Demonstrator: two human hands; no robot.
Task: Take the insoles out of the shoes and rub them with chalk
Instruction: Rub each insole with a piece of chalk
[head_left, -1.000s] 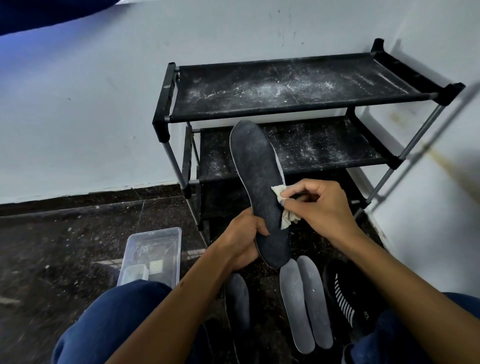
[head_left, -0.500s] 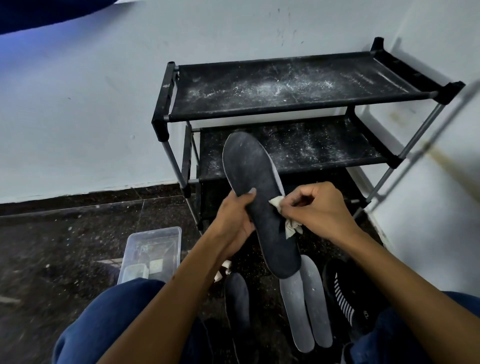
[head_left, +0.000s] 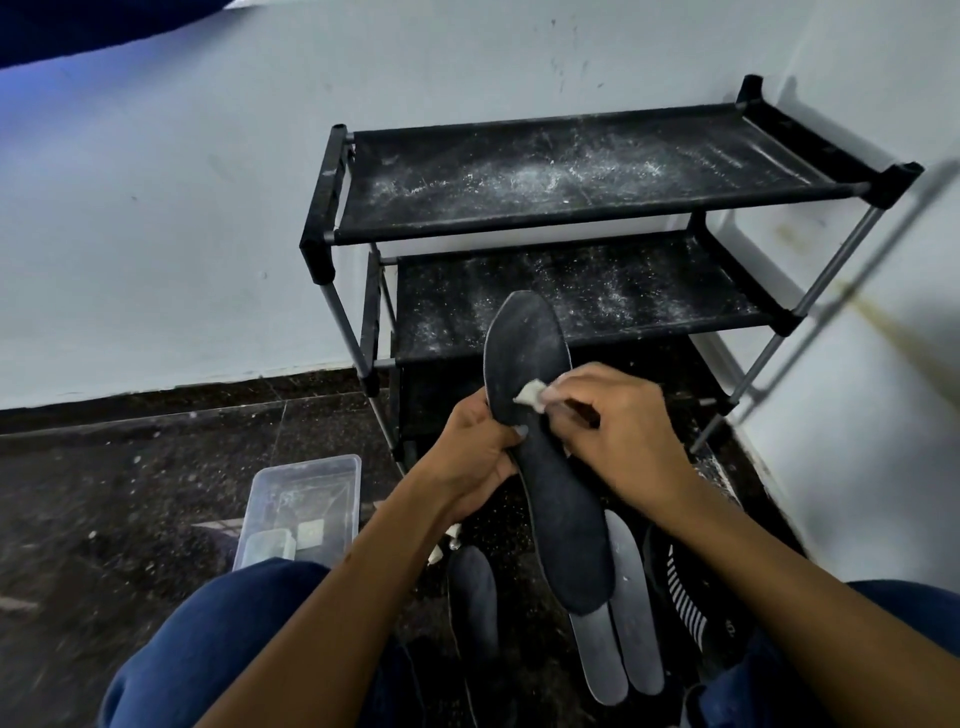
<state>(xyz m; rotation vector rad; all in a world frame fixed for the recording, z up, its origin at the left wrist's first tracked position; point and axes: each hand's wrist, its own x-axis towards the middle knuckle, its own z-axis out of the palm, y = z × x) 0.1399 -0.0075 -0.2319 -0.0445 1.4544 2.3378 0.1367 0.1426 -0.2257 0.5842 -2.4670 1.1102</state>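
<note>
A long dark insole (head_left: 550, 467) stands tilted in front of me, toe end up. My left hand (head_left: 475, 452) grips its left edge near the middle, thumb on the face. My right hand (head_left: 618, 436) pinches a small white lump of chalk (head_left: 530, 396) and presses it against the upper half of the insole. Two pale grey insoles (head_left: 623, 639) lie side by side on the floor below. Another dark insole (head_left: 474, 597) lies to their left. A black shoe with white stripes (head_left: 685, 587) sits at the lower right, partly hidden by my arm.
A black two-tier shoe rack (head_left: 571, 176) dusted with white powder stands against the white wall. A clear plastic box (head_left: 301, 509) with pale blocks inside sits on the dark floor at the left. Small white chalk bits (head_left: 447, 545) lie near my left wrist. My blue-trousered knees fill the bottom.
The insole has dropped lower and tilted. My left hand moved up to its middle. My right hand slid the chalk leftward onto the insole's face.
</note>
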